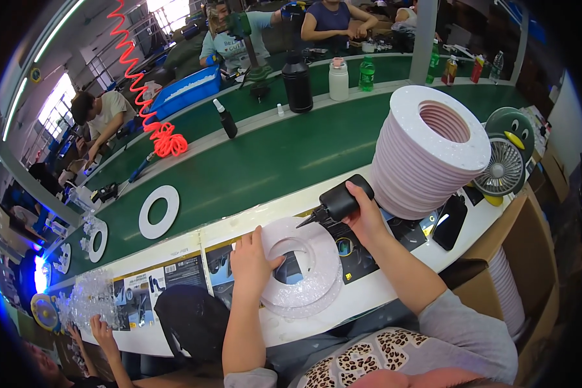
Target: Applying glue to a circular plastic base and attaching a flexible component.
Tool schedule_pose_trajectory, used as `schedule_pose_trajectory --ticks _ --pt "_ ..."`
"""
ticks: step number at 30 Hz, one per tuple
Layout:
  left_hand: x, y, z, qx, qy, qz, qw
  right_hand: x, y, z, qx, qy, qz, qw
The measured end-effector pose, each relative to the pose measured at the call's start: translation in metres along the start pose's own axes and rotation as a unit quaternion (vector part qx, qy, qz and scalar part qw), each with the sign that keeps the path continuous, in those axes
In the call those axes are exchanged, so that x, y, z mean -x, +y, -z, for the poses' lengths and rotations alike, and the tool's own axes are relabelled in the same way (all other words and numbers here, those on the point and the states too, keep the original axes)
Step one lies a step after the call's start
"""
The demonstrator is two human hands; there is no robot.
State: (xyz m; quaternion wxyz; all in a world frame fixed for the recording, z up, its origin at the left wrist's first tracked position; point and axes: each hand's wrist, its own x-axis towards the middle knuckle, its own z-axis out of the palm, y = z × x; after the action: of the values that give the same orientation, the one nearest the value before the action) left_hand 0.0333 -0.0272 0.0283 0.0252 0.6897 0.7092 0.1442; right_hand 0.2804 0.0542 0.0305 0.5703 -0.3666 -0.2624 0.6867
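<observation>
Head view: I note a factory bench beside a green conveyor belt [265,161].
Left hand [252,258] fingers spread flat on the white ring [317,271]; right hand [362,216] clamped around the black glue bottle [339,200].

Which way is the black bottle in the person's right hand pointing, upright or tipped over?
Tipped. The right hand holds the black bottle nearly on its side, its pointed nozzle aimed down-left at the white ring under the left hand.

A tall stack of white foam rings [427,152] stands on the bench [381,291], just beside a small green penguin-shaped desk fan [506,161]. A single white flat ring [159,211] lies on the green conveyor belt [265,161]. A red coiled air hose [150,103] hangs above.
</observation>
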Motion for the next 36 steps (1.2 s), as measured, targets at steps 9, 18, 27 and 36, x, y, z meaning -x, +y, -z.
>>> schedule_pose_trajectory --ticks 9,18,27,36 --pt "0.003 0.01 0.002 0.017 -0.002 -0.013 1.0 0.003 -0.002 -0.005 0.005 0.03 0.002 1.0" --pt "-0.001 -0.001 -0.006 -0.003 0.036 -0.044 0.998 -0.002 0.003 0.005 0.054 0.039 0.019 0.998" --pt "-0.012 -0.023 -0.011 0.075 0.044 -0.019 0.996 -0.003 0.006 0.007 0.039 0.015 0.021 0.999" --pt "-0.009 -0.014 -0.003 0.065 0.068 -0.007 0.996 0.002 0.002 0.003 0.027 0.006 0.012 1.0"
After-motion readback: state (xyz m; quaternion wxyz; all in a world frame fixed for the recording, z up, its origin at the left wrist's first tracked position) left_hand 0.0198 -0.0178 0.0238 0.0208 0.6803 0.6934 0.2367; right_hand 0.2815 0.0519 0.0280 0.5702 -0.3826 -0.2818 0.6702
